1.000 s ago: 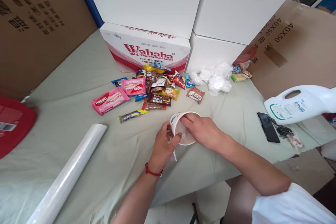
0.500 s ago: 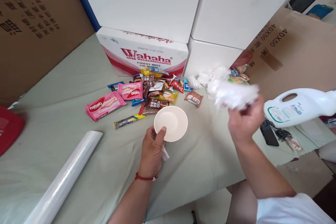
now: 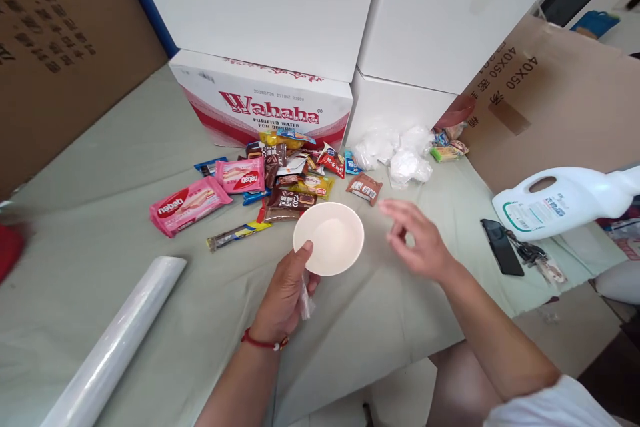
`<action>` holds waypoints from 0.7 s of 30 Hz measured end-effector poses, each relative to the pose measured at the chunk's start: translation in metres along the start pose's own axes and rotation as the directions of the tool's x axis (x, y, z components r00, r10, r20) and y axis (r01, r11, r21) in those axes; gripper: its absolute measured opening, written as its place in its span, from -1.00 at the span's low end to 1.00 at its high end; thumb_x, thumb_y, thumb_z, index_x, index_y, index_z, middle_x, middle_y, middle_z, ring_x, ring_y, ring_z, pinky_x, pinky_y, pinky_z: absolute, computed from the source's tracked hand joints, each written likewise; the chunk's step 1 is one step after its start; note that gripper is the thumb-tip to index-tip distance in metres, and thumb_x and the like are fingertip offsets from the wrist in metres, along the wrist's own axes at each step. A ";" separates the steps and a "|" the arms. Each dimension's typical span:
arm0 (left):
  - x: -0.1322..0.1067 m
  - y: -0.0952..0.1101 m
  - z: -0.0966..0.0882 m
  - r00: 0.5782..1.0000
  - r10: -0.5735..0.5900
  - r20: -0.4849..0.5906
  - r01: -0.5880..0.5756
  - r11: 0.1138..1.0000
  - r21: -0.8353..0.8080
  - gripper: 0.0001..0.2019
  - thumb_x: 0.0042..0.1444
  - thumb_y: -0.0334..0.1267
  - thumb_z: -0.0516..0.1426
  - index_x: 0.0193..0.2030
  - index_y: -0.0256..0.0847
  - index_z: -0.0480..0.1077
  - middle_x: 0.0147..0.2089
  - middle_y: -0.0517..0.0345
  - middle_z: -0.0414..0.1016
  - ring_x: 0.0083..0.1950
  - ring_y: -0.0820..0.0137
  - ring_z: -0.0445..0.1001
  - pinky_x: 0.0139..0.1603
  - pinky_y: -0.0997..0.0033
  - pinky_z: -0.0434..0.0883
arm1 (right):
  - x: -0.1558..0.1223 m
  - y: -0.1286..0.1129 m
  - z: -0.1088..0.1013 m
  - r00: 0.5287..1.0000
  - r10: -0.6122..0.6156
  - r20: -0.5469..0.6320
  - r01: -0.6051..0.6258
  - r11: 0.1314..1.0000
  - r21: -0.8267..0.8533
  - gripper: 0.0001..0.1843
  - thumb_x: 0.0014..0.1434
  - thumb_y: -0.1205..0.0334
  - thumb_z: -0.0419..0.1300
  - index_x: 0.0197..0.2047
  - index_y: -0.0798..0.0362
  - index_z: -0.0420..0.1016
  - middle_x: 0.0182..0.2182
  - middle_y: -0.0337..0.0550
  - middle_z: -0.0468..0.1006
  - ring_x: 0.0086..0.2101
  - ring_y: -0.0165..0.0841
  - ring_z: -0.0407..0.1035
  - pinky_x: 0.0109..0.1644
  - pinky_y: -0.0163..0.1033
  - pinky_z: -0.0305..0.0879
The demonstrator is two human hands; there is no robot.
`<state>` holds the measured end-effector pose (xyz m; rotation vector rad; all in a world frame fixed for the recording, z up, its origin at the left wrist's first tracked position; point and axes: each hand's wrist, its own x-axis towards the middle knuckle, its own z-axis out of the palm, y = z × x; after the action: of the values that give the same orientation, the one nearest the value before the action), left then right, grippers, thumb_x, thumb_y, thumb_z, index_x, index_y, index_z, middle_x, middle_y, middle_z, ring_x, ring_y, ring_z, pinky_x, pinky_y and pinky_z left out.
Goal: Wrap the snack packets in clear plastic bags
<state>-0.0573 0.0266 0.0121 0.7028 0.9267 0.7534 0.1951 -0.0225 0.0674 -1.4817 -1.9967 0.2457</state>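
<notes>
My left hand [image 3: 290, 283] grips a cream-coloured bowl [image 3: 333, 240] by its near left rim, thumb over the edge. A bit of clear plastic film [image 3: 306, 300] hangs beneath those fingers. To the bowl's right, my right hand [image 3: 417, 240] is in the air, holding nothing, its fingers apart. Crumpled white plastic bags [image 3: 410, 160] lie beyond it. A brown packet [image 3: 365, 188] rests between the bags and the bowl. Behind the bowl is a heap of wrapped snacks [image 3: 293, 197], with two pink wafer packs [image 3: 190, 205] on its left.
A Wahaha carton [image 3: 275, 107] and white boxes [image 3: 280, 7] stand at the back. On the right are a white jug [image 3: 555, 203], a black phone [image 3: 503, 247] and a cable [image 3: 533, 252]. A roll of plastic film [image 3: 120, 333] lies at left. Cardboard [image 3: 545, 100] flanks the table.
My right hand has let go of the crumpled white plastic, which now lies with the other bags, and has moved left towards the bowl. My left hand still holds the bowl.
</notes>
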 end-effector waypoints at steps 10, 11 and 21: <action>-0.002 -0.024 0.029 0.979 -0.028 0.200 0.021 0.999 0.038 -0.34 0.04 0.33 0.25 0.05 -0.21 0.56 -0.16 0.06 0.50 -0.45 0.50 0.20 -0.47 0.46 0.17 | -0.095 -0.046 -0.050 0.986 0.031 0.162 -0.027 0.999 -0.025 -0.66 0.36 0.40 0.08 0.05 -0.17 0.52 -0.19 -0.12 0.66 -0.22 -0.29 0.59 -0.17 -0.20 0.59; 0.001 -0.023 0.030 0.989 -0.016 0.150 0.017 1.000 -0.002 -0.35 0.02 0.28 0.27 0.06 -0.21 0.56 -0.11 0.05 0.50 -0.41 0.49 0.24 -0.44 0.46 0.22 | -0.103 -0.044 -0.059 0.980 0.118 0.161 -0.117 0.993 -0.015 -0.66 0.36 0.36 0.09 0.05 -0.23 0.53 -0.19 -0.13 0.66 -0.23 -0.26 0.60 -0.20 -0.17 0.60; 0.022 -0.034 0.024 0.995 0.053 -0.085 -0.057 0.998 -0.038 -0.58 -0.34 -0.39 0.28 -0.21 -0.19 0.45 -0.29 0.29 0.39 -0.30 0.49 0.29 -0.30 0.55 0.28 | -0.020 0.086 -0.166 0.754 0.415 -0.509 -0.647 0.605 -0.464 -0.74 0.27 0.15 0.18 -0.13 0.00 0.69 -0.20 0.17 0.69 -0.14 -0.03 0.58 0.03 0.09 0.44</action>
<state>-0.0189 0.0207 -0.0139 0.6673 0.9693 0.8535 0.3639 -0.0459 0.1476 -2.3546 -1.3123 -0.4727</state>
